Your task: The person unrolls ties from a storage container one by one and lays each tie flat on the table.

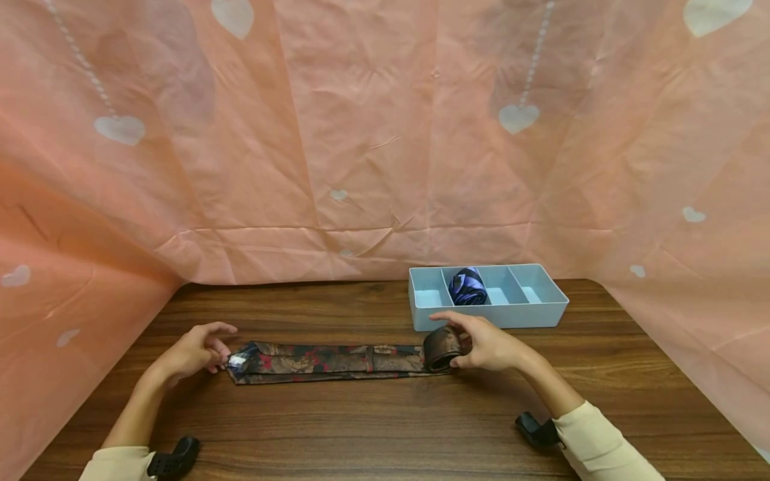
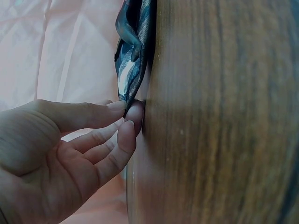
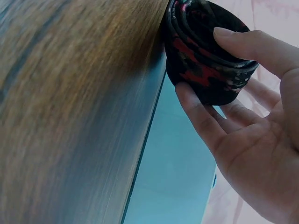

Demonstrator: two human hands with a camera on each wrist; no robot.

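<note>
Pink cloth (image 1: 373, 133) hangs behind. Brown desk (image 1: 337, 427) below; toward its back, a pale blue box (image 1: 493, 317), four compartments. Patterned tie (image 1: 301, 361) on the desk, nearer the wearer than the box: flat leftward, coiled at right. Probably light, limp, slightly slippery; best held across the coil's layers, lest it spring loose. Right hand (image 1: 490, 344): grip clamped on the coil, thumb at its open middle. Left hand (image 1: 192, 351): grip pinching the tie's tip. Rolled blue tie (image 1: 468, 287), second compartment from left.
</note>
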